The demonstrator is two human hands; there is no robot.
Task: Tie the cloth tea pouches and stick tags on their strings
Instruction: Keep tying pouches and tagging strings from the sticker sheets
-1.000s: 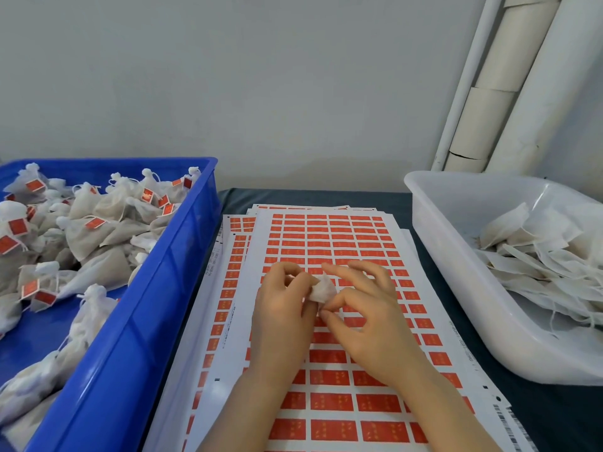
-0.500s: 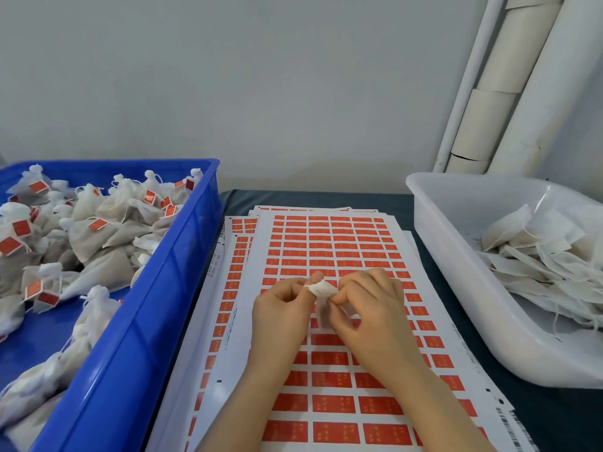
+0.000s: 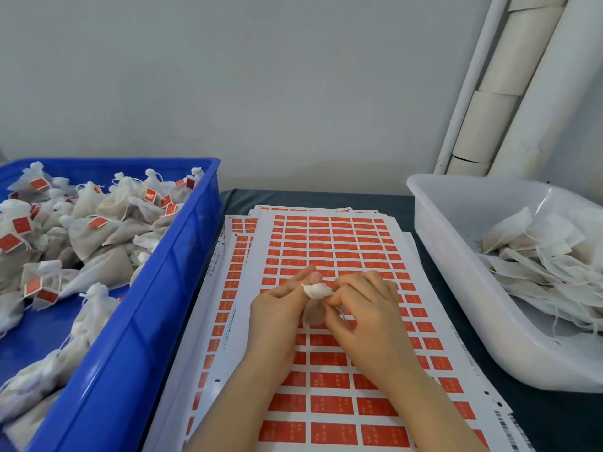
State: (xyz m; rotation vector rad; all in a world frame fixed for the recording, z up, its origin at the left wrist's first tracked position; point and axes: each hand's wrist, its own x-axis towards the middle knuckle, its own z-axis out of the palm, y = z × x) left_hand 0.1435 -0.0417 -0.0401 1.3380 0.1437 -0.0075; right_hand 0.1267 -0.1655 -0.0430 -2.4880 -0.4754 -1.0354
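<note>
A small white cloth tea pouch [image 3: 316,291] is held between both hands above the sheets of red tag stickers [image 3: 329,243]. My left hand [image 3: 277,316] pinches the pouch's gathered top from the left with thumb and fingers. My right hand [image 3: 362,313] pinches it from the right, fingers curled. The pouch's lower body hangs between the palms, mostly hidden. Its string is too thin to make out.
A blue crate [image 3: 156,288] on the left holds several tied pouches with red tags. A white tub [image 3: 456,272] on the right holds flat untied pouches. Cardboard tubes [image 3: 509,79] lean in the back right corner. Dark table surface shows around the sheets.
Both hands have shifted slightly toward me and closed tighter on the pouch's top; the gathered cloth now sticks out between the fingertips.
</note>
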